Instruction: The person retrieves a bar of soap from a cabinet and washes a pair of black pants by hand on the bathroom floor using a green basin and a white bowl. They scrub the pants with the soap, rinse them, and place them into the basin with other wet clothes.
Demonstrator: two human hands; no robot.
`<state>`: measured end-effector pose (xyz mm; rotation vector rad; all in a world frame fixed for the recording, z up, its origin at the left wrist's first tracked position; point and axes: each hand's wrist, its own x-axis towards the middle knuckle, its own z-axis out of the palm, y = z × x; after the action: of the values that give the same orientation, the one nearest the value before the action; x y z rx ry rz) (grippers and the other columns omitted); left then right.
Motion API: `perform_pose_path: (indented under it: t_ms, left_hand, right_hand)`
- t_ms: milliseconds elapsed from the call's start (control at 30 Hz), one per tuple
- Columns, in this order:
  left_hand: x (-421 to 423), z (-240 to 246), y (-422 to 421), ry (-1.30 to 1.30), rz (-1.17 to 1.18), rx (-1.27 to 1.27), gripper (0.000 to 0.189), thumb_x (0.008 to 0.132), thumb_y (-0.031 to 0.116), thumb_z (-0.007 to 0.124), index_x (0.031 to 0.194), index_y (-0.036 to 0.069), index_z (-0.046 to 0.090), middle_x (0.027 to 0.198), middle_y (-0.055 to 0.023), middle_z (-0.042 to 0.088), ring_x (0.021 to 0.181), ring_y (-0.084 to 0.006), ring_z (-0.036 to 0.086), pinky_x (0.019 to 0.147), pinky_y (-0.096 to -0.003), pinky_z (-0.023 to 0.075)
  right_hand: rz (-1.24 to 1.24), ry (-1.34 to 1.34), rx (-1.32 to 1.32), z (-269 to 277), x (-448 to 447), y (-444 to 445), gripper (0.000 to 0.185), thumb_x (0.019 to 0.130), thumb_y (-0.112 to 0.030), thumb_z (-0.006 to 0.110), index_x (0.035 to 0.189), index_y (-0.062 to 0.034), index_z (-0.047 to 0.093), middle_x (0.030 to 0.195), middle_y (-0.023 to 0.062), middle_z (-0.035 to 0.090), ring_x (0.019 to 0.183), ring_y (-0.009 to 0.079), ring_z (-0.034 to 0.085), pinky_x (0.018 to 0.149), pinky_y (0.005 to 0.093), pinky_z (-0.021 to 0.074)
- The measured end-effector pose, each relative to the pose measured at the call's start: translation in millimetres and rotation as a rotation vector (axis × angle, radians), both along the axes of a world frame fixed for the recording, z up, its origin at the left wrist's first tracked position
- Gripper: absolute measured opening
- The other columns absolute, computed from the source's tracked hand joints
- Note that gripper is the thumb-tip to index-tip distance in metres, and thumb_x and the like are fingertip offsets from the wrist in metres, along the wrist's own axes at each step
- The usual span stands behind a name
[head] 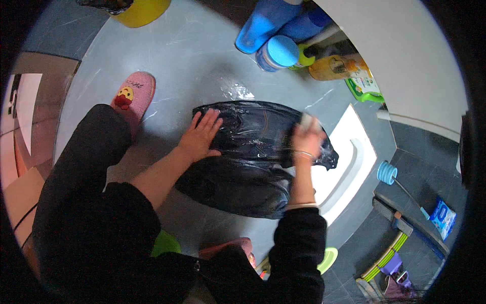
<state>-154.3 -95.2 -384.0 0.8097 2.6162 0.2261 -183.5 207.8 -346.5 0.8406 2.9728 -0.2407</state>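
Wet, dark garments (246,129), apparently jeans with a stitched seam, lie folded on the grey floor in front of me, with whitish suds on the upper layer. My left hand (199,138) rests flat on their left end, fingers a little apart and nothing in them. Over the right part is my right hand (305,140), blurred, with a bracelet at the wrist. Its fingers are closed around a small whitish block (310,122); blur hides whether this is soap or a brush.
A white squat-toilet pan (351,152) lies right of the garments. Blue bottles (254,28), a blue-lidded tub (281,51) and an amber bottle (330,68) stand beyond. A yellow bin (142,13) is far left; my pink slipper (133,95) is nearer. A blue brush (387,173) is at right.
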Motion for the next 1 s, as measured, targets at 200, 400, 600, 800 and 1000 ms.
perform_pose_path:
  t_ms: [200,400,600,800,1000]
  left_hand:
    - [-0.8,-1.1,-1.7,0.011,-0.042,-0.097,0.101,0.076,0.068,0.055,0.147,0.005,0.022,0.155,-0.0148,0.014,0.145,-0.0294,0.007,0.116,-0.0482,0.0041]
    - [0.7,-2.2,0.1,-0.002,-0.012,-0.052,0.104,0.075,0.068,0.057,0.148,0.004,0.019,0.156,-0.0147,0.012,0.145,-0.0288,0.006,0.116,-0.048,0.0041]
    - [-0.1,-4.1,5.0,0.325,-0.102,-0.192,0.105,0.073,0.064,0.062,0.147,0.003,0.019,0.156,-0.0167,0.01,0.145,-0.0313,0.006,0.115,-0.0499,0.0054]
    - [3.0,-1.5,7.2,0.095,-0.027,-0.166,0.106,0.075,0.072,0.054,0.148,0.004,0.019,0.156,-0.0158,0.009,0.145,-0.0297,0.003,0.115,-0.0491,0.0067]
    - [-3.4,41.6,54.8,-0.022,0.01,-0.452,0.085,0.081,0.049,0.063,0.144,0.002,0.029,0.153,-0.0158,0.018,0.142,-0.0323,0.014,0.113,-0.0521,0.0139]
  right_hand:
    - [0.303,0.248,-0.124,-55.6,15.7,-95.9,0.051,0.082,-0.039,0.062,0.127,-0.0172,0.051,0.11,0.0201,0.053,0.1,0.0409,0.055,0.085,0.0477,0.0483]
    - [-0.129,0.037,0.075,13.5,47.7,44.7,0.056,0.084,-0.029,0.063,0.134,-0.0105,0.045,0.105,0.0186,0.054,0.09,0.0346,0.056,0.081,0.0441,0.0482]
    - [0.707,0.104,-0.254,17.8,75.8,-135.9,0.045,0.079,-0.033,0.065,0.117,-0.0097,0.058,0.118,0.0199,0.053,0.102,0.0363,0.057,0.082,0.0462,0.0509]
    - [0.3,0.191,-0.014,-45.9,125.6,36.4,0.069,0.08,-0.032,0.066,0.142,-0.0234,0.036,0.112,0.0218,0.049,0.095,0.04,0.054,0.076,0.0464,0.0512]
    - [-0.123,0.218,-0.518,-29.6,230.1,93.4,0.077,0.073,-0.036,0.073,0.133,-0.0003,0.042,0.11,0.0261,0.058,0.095,0.0386,0.061,0.082,0.042,0.0498]
